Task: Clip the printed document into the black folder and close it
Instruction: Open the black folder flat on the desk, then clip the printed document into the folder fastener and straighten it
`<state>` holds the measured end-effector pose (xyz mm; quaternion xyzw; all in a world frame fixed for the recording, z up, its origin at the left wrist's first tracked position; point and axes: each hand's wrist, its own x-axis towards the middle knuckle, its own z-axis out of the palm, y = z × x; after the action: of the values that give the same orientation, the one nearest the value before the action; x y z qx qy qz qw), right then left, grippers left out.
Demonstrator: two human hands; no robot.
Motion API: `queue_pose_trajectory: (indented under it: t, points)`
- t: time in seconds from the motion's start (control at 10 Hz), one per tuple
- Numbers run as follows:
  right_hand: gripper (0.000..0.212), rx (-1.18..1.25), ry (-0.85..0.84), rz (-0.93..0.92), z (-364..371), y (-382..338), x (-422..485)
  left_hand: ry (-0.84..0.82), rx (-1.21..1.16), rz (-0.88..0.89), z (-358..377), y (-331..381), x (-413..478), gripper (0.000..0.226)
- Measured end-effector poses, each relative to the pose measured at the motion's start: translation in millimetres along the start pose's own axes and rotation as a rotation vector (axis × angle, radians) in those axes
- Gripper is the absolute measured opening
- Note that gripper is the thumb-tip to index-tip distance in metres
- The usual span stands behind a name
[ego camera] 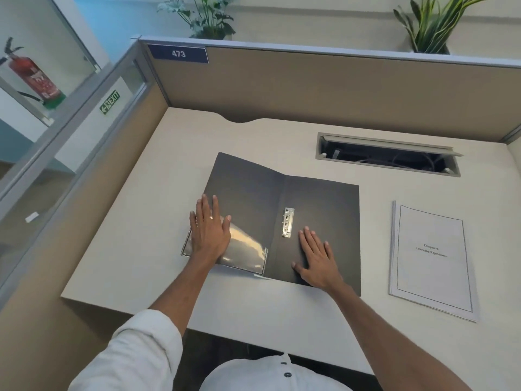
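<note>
Hands (210, 231) flat on open folder (318, 198)

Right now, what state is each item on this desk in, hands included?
black folder: open, lying flat on the desk
metal clip: on the inside by the spine, no paper in it
printed document: lying loose on the desk, right of the folder
left hand: flat, pressing the left cover
right hand: flat on the right cover
cable tray lid: raised

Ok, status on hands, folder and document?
Left hand and right hand flat on open black folder. Printed document lies apart, right of it, unclipped. Metal clip unobstructed.
</note>
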<state>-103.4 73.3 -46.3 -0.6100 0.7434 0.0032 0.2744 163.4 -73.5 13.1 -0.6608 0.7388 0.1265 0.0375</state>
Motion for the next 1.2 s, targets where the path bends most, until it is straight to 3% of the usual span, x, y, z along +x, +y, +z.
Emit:
queue_pose_trajectory:
  t: [0.1, 0.3, 0.6, 0.8, 0.9, 1.2]
  points:
    - [0.092, 0.001, -0.002, 0.011, 1, -1, 0, -0.109, -0.003, 0.0, 14, -5, 0, 0.071]
    - [0.092, -0.01, 0.0, 0.009, 1, -1, 1, -0.159, 0.006, 0.01, 31, -12, -3, 0.071]
    - [0.087, -0.092, 0.025, -0.013, -12, -1, 4, -0.066, -0.016, 0.036, 43, 14, -10, 0.083]
    - [0.075, -0.07, 0.105, 0.034, -37, 13, 13, -0.106, -0.018, 0.287, 39, 54, -4, 0.077]
    - [0.073, -0.064, 0.101, 0.074, -46, 23, 17, -0.203, 0.0, 0.432, 36, 78, 5, 0.076]
    - [0.072, 0.01, 0.026, 0.118, -52, 51, 25, -0.376, 0.062, 0.468, 36, 115, 19, 0.087]
